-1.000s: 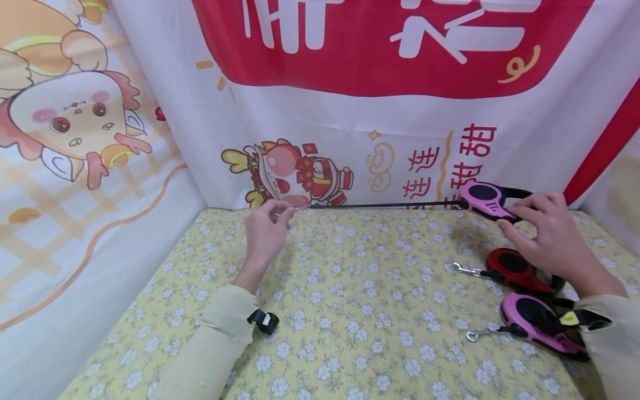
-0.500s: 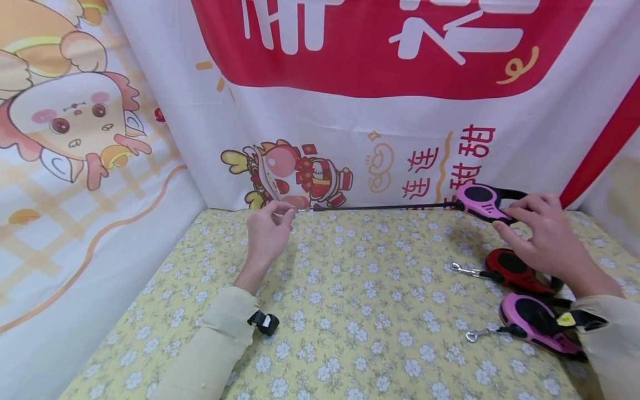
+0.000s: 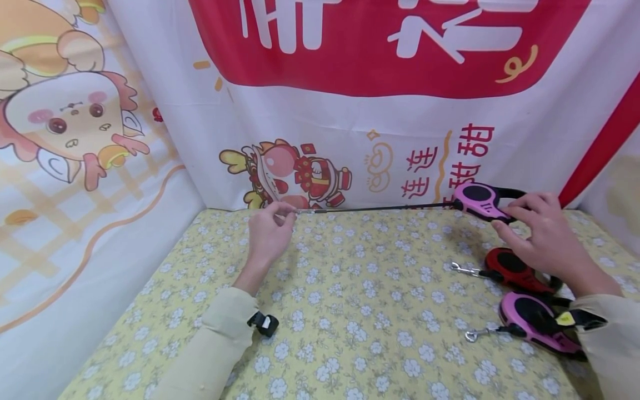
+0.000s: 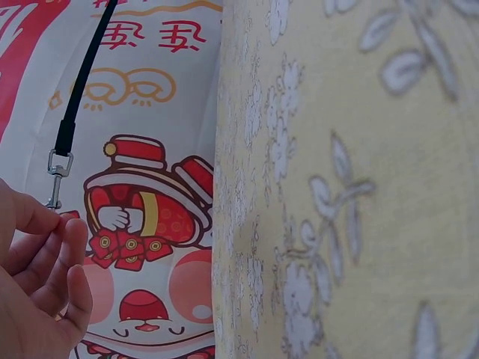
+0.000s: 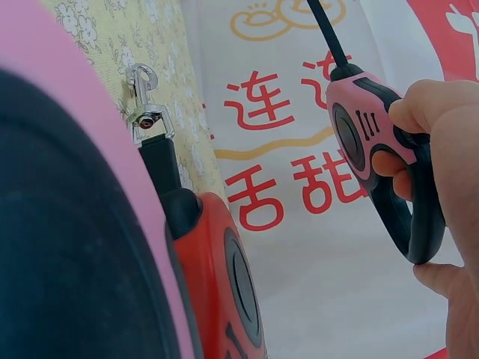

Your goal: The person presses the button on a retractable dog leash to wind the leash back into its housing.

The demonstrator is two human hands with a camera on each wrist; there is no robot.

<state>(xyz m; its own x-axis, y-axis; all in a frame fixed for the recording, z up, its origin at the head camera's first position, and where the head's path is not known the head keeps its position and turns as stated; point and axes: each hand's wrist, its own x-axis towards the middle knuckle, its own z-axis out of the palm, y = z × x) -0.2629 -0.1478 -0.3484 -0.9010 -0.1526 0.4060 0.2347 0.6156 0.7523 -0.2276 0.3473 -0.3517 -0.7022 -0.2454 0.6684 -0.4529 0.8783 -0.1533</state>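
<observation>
My right hand (image 3: 545, 236) grips a pink and black retractable dog leash (image 3: 478, 201) above the table, its fingers around the black handle in the right wrist view. A black strap (image 3: 385, 208) runs taut from the casing across to my left hand (image 3: 270, 233). Thumb and fingertips there pinch the end of the metal snap hook (image 4: 55, 179), which hangs at the strap's end in the left wrist view. Below my right hand, a red leash (image 3: 515, 268) and a second pink leash (image 3: 530, 319) lie on the table, their metal hooks pointing left.
A yellow flowered cloth (image 3: 350, 311) covers the table. A white printed curtain (image 3: 300, 122) hangs along its back edge, and another printed sheet (image 3: 75, 222) stands on the left. Wrist straps show on the sleeves.
The held leash and my right hand have shifted slightly left. More of the metal hook shows beside my left fingers. The two leashes on the table stay put.
</observation>
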